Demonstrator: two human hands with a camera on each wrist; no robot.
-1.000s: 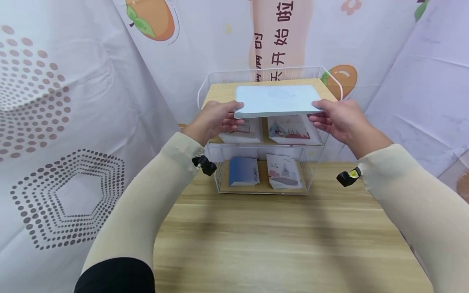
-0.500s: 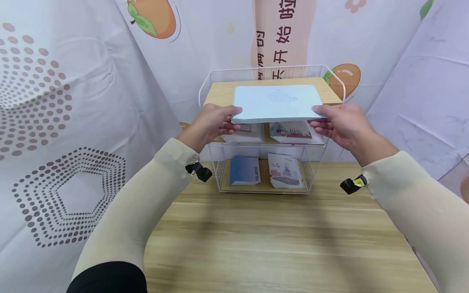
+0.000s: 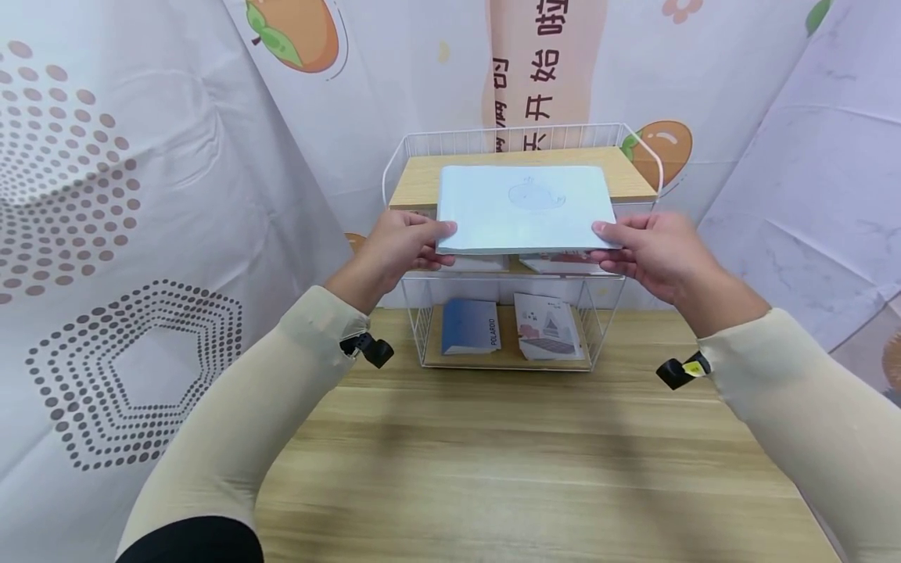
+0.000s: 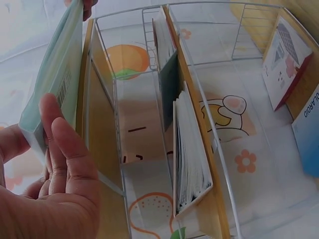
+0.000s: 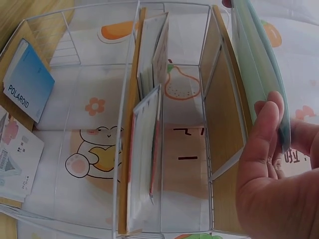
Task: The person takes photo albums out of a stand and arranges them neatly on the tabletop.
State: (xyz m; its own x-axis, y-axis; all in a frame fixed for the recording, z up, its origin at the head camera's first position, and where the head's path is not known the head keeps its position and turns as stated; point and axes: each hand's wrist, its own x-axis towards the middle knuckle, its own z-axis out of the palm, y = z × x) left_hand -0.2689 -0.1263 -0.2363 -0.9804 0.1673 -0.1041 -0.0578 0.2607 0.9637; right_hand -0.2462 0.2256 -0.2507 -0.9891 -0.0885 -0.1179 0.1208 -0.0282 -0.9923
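Observation:
Both hands hold a flat, pale blue book (image 3: pixel 493 223) with a line-drawn whale on its cover, at the front of the white wire shelf rack's top level. My left hand (image 3: pixel 401 246) pinches its near left corner, thumb on top and fingers below. At the near right corner, my right hand (image 3: pixel 655 254) grips it the same way. A barcode shows on the book's underside in the left wrist view. The wooden top board (image 3: pixel 415 184) of the rack (image 3: pixel 594 336) shows behind the book. Books on the middle shelf are partly hidden beneath it.
On the bottom shelf lie a blue POLAROID book (image 3: pixel 468 324) and a white illustrated book (image 3: pixel 545 328). The middle shelf bears two stacks of books (image 5: pixel 144 159). A wood-grain table (image 3: pixel 521 453) extends in front, and printed cloth (image 3: pixel 436 70) hangs behind and at both sides.
Both hands have drawn the pale blue book toward me and lower, past the top board's front edge. More of its cover and whale drawing shows.

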